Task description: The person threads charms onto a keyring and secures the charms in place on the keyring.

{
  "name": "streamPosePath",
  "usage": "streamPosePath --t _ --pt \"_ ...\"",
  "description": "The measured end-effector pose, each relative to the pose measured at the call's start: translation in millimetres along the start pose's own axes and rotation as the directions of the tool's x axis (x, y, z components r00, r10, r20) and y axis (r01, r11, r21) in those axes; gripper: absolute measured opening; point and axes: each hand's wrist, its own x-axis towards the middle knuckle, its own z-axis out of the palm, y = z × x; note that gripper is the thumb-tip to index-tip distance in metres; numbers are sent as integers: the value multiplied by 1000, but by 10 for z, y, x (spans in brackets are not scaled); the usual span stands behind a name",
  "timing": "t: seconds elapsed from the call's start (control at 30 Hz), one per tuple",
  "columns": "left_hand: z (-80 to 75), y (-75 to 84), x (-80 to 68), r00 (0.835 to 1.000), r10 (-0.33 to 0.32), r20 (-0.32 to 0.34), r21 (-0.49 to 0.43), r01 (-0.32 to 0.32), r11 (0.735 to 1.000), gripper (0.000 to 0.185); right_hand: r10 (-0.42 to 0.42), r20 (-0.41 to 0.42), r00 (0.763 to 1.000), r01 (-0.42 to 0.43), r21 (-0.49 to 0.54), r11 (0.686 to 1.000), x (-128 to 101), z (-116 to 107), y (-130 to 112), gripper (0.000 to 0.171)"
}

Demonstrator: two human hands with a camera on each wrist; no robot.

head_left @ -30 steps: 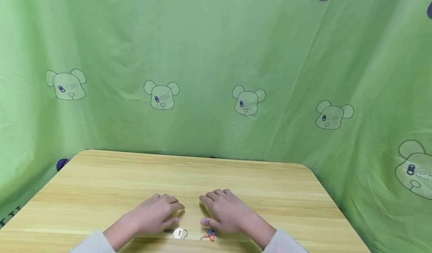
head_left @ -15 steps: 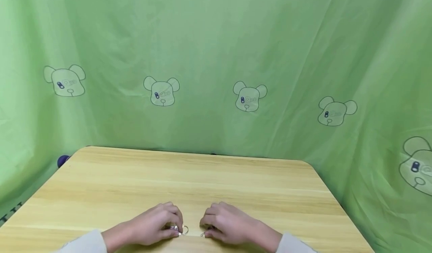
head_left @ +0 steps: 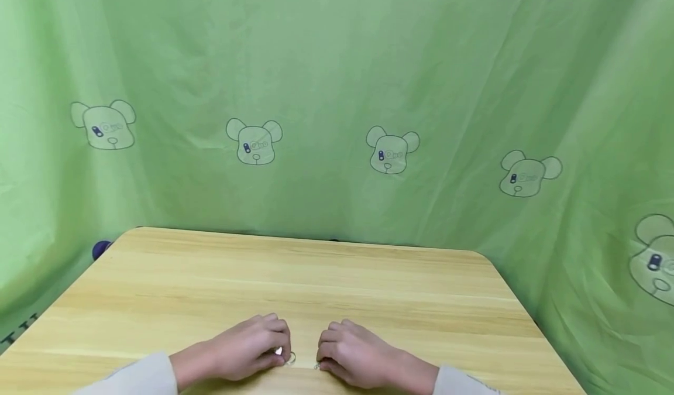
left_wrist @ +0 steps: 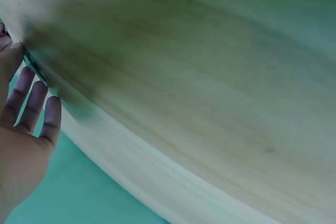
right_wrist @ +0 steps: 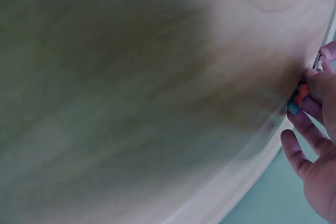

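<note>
The left hand (head_left: 253, 348) pinches the silver piece (head_left: 278, 351) beside the ring (head_left: 293, 357); right of that ring, my right hand (head_left: 355, 354) pinches the orange-and-blue charm (right_wrist: 301, 95); I'd grip lightly, leaving the ring uncovered.

Gap between left grip (head_left: 251, 349) and right grip (head_left: 363, 355), key ring (head_left: 292, 359) jutting in; room beyond over bench (head_left: 316, 284), green curtain (head_left: 316, 202) behind.

Hands (head_left: 253, 348) (head_left: 357, 354) hide most of metal piece (head_left: 278, 351), part of orange charm (right_wrist: 301, 96); rightmost bear (head_left: 653, 266) cropped.
</note>
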Motion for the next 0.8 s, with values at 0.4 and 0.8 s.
streamPosePath --t 0.4,0.8 --pt "13 66 69 996 -62 68 23 61 998 16 -22 66 998 34 -193 981 66 -23 -42 6" --pt "-48 40 56 995 -91 31 -16 92 996 12 -23 37 999 34 -320 947 86 24 -4 8"
